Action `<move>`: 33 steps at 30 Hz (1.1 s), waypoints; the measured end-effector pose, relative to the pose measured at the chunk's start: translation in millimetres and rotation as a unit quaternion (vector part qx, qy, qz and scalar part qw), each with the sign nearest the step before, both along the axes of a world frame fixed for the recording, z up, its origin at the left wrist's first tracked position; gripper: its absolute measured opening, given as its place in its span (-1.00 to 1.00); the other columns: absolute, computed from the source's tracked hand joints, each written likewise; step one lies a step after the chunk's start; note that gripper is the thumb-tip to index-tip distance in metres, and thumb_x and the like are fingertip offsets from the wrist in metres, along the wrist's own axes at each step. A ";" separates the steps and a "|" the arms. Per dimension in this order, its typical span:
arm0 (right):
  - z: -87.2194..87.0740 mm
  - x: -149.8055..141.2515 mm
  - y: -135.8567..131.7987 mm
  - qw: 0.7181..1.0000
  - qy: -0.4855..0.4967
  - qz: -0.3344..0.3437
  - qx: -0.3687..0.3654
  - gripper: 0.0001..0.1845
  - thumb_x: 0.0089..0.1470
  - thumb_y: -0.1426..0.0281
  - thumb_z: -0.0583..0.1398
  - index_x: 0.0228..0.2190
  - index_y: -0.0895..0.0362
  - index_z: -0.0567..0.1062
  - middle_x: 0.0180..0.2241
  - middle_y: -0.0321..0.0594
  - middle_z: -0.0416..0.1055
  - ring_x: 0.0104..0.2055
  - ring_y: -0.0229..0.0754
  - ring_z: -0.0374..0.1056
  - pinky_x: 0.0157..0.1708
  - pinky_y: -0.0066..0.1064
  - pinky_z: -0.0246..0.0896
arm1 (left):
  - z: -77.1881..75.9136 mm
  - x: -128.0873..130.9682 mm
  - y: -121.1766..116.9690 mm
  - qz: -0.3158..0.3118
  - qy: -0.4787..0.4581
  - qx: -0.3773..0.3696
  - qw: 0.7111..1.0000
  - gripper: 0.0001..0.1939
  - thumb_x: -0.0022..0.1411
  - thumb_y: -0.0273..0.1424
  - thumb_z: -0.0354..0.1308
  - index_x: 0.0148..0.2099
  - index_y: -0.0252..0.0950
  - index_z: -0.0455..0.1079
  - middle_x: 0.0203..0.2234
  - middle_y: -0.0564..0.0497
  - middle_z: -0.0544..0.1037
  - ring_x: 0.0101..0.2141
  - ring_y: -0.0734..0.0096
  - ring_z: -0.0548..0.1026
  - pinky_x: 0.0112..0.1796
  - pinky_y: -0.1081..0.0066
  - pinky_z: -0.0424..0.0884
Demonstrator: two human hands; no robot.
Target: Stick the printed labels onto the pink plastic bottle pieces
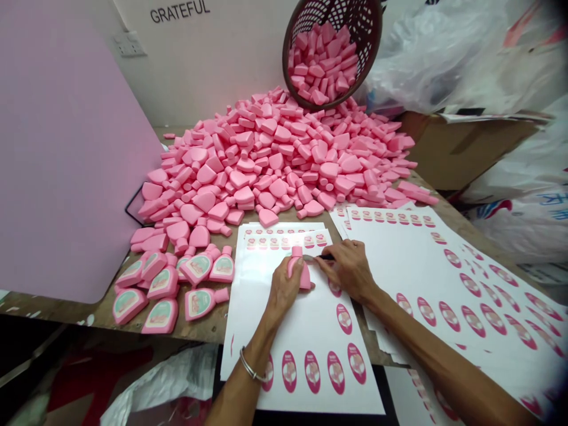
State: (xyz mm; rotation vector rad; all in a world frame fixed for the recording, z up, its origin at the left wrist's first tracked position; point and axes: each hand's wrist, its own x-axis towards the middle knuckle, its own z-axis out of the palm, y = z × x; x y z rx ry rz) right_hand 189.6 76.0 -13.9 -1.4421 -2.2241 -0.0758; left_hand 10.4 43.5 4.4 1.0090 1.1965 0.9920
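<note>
My left hand point(284, 290) is closed round a small pink bottle point(302, 273), holding it over a white sticker sheet point(306, 331). My right hand point(348, 269) is pinched on a thin dark tool point(320, 258) whose tip meets the bottle's top. The sheet carries oval pink labels point(312, 371) along its lower edge and small ones along its top. A silver bangle point(249, 367) circles my left wrist.
A big heap of plain pink bottles point(275, 160) fills the table's back, spilling from a tilted brown basket point(337, 47). Several labelled bottles point(168, 290) lie at the left. More sticker sheets point(461, 284) spread to the right. A pink board point(66, 148) stands at left; plastic bags point(465, 53) at right.
</note>
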 end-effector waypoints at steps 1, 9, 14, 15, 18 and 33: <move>0.1 1.3 1.1 0.999 0.024 -0.029 -0.012 -0.76 0.15 0.21 0.09 -0.38 0.12 0.42 -0.41 -0.18 0.46 -0.31 -0.12 0.26 -0.17 -0.25 -0.03 | 0.2 0.0 0.1 0.000 -0.003 -0.004 1.000 -0.59 0.17 -0.04 0.06 -0.21 -0.32 0.29 -0.54 0.09 0.36 -0.60 0.43 0.50 -0.57 0.50 0.38; -2.9 -5.6 5.3 0.989 0.092 -0.045 -0.106 -0.72 0.07 0.13 0.15 -0.38 0.11 0.42 -0.39 -0.20 0.46 -0.29 -0.10 0.32 -0.16 -0.20 0.04 | -0.2 -0.5 -0.3 -0.002 -0.009 -0.009 1.000 -0.57 0.14 -0.02 0.09 -0.21 -0.32 0.29 -0.53 0.09 0.38 -0.60 0.42 0.50 -0.56 0.49 0.40; 8.9 3.1 14.1 0.907 0.338 -0.079 -0.238 -0.58 -0.06 -0.01 0.20 -0.50 0.12 0.39 -0.54 -0.29 0.38 -0.49 -0.22 0.26 -0.46 -0.38 0.15 | -4.0 -1.5 1.3 -0.008 -0.021 -0.009 1.000 -0.56 0.14 -0.01 0.10 -0.18 -0.32 0.29 -0.53 0.09 0.37 -0.58 0.41 0.51 -0.52 0.46 0.44; 15.0 5.6 13.9 0.895 0.371 -0.095 -0.229 -0.57 -0.08 -0.01 0.21 -0.52 0.12 0.39 -0.55 -0.30 0.36 -0.50 -0.24 0.25 -0.48 -0.40 0.14 | -3.8 -1.7 1.4 -0.010 -0.026 -0.009 1.000 -0.55 0.14 -0.01 0.10 -0.17 -0.32 0.29 -0.53 0.09 0.38 -0.57 0.41 0.51 -0.50 0.44 0.46; 37.7 5.4 3.1 0.893 0.399 -0.101 -0.181 -0.63 -0.08 0.06 0.25 -0.49 0.12 0.43 -0.52 -0.31 0.36 -0.47 -0.26 0.25 -0.47 -0.42 0.14 | 1.0 -2.7 -0.8 0.003 -0.089 -0.032 0.996 -0.49 0.14 0.03 0.07 -0.13 -0.33 0.30 -0.51 0.06 0.39 -0.54 0.37 0.52 -0.48 0.39 0.49; 64.8 -50.0 -58.1 0.913 0.366 -0.001 -0.183 -0.77 -0.01 0.18 0.25 -0.32 0.01 0.59 -0.34 -0.22 0.54 -0.31 -0.11 0.40 -0.30 -0.27 0.31 | 40.2 -18.6 -29.8 0.015 -0.324 -0.139 0.936 -0.41 0.32 -0.02 -0.23 -0.05 -0.41 0.37 -0.36 -0.15 0.56 -0.39 0.27 0.55 -0.36 0.22 0.54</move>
